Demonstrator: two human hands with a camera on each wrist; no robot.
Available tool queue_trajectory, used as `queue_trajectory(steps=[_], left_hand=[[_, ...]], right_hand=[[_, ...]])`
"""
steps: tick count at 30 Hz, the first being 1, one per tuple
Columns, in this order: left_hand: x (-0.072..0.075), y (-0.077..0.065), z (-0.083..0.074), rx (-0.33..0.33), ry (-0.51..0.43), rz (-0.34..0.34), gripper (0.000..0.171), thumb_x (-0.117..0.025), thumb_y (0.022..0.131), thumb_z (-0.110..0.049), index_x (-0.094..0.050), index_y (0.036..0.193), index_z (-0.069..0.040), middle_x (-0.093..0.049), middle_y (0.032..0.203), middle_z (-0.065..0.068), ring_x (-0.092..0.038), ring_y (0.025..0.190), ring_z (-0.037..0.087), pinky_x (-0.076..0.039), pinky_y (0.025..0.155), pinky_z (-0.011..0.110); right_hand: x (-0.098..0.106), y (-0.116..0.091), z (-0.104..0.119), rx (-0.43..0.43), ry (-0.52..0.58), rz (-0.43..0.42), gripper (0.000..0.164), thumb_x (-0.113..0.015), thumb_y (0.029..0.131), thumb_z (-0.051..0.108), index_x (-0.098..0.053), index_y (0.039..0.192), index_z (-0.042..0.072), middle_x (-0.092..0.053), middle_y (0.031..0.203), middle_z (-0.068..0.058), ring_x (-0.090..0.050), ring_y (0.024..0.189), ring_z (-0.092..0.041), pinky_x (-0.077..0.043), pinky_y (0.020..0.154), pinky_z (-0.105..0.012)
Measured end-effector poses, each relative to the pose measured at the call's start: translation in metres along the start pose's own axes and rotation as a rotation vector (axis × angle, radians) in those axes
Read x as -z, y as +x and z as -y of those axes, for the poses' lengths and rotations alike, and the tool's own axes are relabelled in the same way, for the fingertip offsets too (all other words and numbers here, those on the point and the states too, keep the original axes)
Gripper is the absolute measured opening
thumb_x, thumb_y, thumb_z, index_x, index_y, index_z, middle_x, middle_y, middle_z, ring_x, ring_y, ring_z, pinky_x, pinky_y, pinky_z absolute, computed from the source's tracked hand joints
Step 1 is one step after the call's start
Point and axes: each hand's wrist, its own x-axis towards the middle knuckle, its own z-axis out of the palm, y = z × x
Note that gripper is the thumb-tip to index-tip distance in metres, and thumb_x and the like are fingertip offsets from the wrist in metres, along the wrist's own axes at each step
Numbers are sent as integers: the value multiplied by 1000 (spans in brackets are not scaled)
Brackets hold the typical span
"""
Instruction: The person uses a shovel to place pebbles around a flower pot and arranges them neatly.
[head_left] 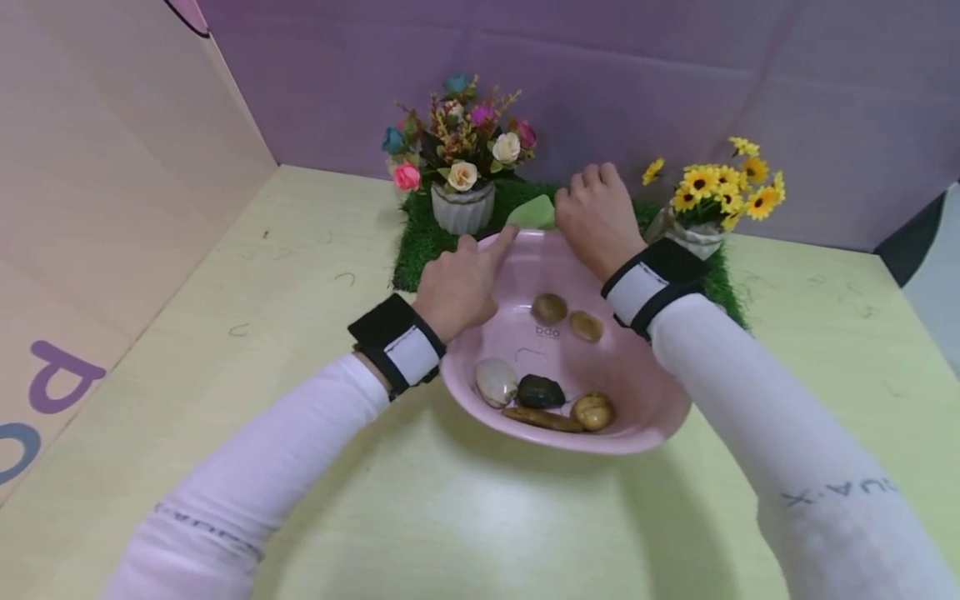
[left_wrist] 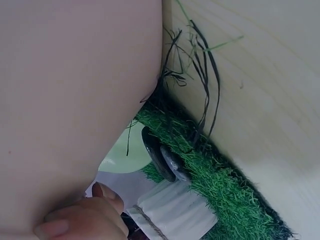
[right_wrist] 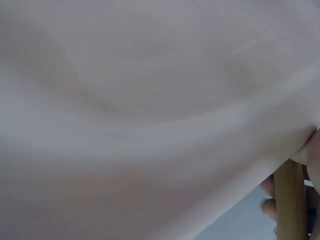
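Pink basin (head_left: 645,396) over the near-middle of the table, between both forearms. Left hand (head_left: 457,290) grasps its far-left rim, index finger pointing along the edge. Right hand (head_left: 597,212) at the far-right rim; right wrist view has its fingers curled round a wooden handle (right_wrist: 291,207), tight against the basin's outer wall. Pale green piece (head_left: 532,213) just beyond the far rim, between the hands; cannot tell whether it joins the handle.

Inside the basin, six stones. Brown round stone (head_left: 549,309) and tan stone (head_left: 586,326) near the middle, side by side. Against the near wall: white stone (head_left: 495,382), black stone (head_left: 541,391), long brown stone (head_left: 543,418) and mottled round stone (head_left: 594,412), bunched close.

Farther out: grass mat (head_left: 415,258) behind the basin. On it, left, a pale pot (head_left: 462,208) of mixed flowers, with two dark stones (left_wrist: 157,154) next to it in the left wrist view; right, a second pot (head_left: 699,237) of yellow flowers. Table (head_left: 315,242) pale, basin shadow below the near rim. Purple backdrop (head_left: 600,75) behind everything. White sleeves, black band on each wrist.
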Motion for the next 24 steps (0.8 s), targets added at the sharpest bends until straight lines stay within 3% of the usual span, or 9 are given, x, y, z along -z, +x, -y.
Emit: queue_trajectory(steps=[4, 10, 15, 24], left_hand=[[0, -1, 0, -4, -10, -8, 92, -71, 86, -17, -17, 159, -29, -57, 113, 23, -61, 65, 27, -51, 48, 34], [0, -2, 0, -11, -19, -14, 91, -71, 86, -15, -17, 159, -29, -57, 116, 25, -62, 67, 29, -52, 50, 36], [0, -2, 0, -21, -11, -26, 89, -70, 87, -15, -19, 159, -28, -58, 117, 25, -62, 66, 29, -52, 49, 36], [-1, -1, 1, -27, -11, -23, 88, -70, 88, -17, -19, 158, -27, -58, 116, 25, -62, 67, 30, -53, 50, 37]], right_hand=[[2, 0, -4, -8, 7, 11, 25, -44, 101, 5, -64, 97, -9, -66, 99, -25, -62, 97, -39, -49, 91, -48], [9, -6, -22, -122, 85, -22, 22, -48, 93, 6, -60, 98, -11, -64, 97, -29, -62, 97, -44, -49, 91, -52], [22, -9, -40, -197, 101, -124, 18, -55, 94, 11, -51, 89, -5, -58, 83, -25, -57, 85, -44, -38, 87, -50], [47, -12, -59, -285, 221, -80, 27, -53, 97, 19, -46, 89, -6, -53, 90, -33, -46, 103, -56, -23, 102, -59]])
